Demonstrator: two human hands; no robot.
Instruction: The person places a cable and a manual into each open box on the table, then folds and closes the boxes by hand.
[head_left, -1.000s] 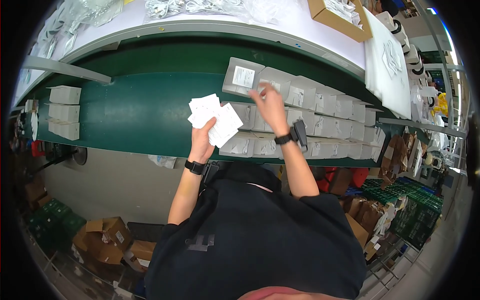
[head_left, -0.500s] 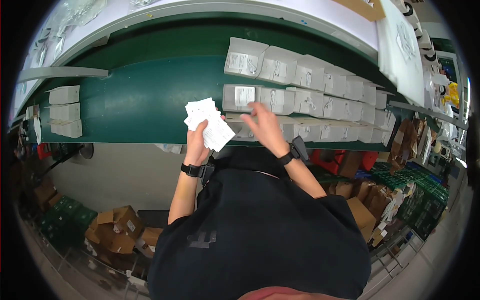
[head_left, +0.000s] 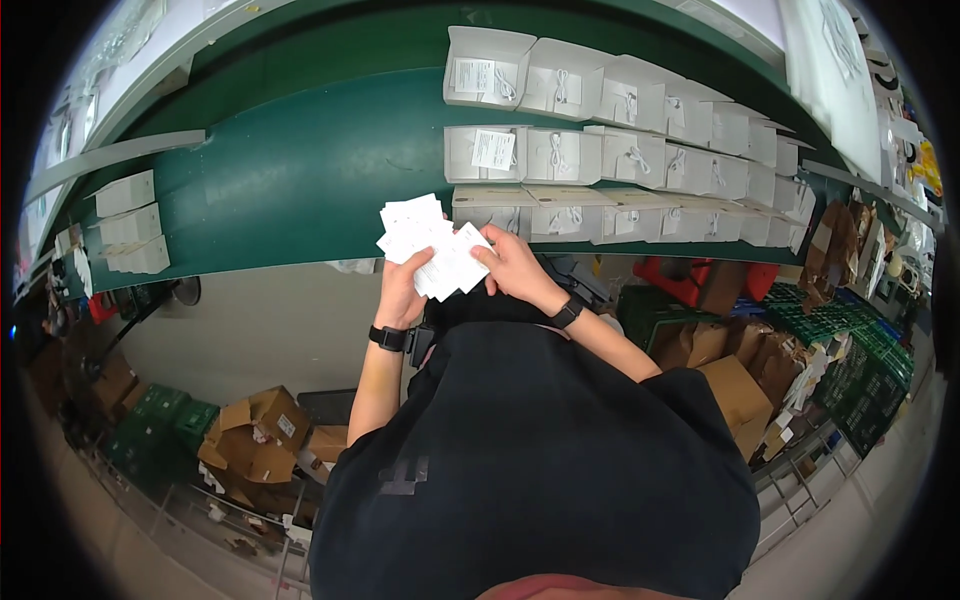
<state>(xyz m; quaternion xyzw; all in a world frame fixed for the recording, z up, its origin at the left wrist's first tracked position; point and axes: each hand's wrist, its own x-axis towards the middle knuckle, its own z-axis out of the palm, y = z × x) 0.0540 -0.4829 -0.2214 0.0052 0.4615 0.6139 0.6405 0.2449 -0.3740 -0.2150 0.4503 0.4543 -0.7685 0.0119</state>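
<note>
Left hand (head_left: 402, 290) raised gripping paper slips (head_left: 430, 245), right hand (head_left: 515, 268) pinching top slip

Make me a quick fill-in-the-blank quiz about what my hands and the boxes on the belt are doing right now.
1. The left hand holds a fanned stack of white ____.
2. The right hand pinches the stack's ____ edge.
3. The open white boxes lie in three rows on a ____ conveyor belt.
4. Both wrists wear ____ bands.

Missing words: cards; right; green; black
</note>
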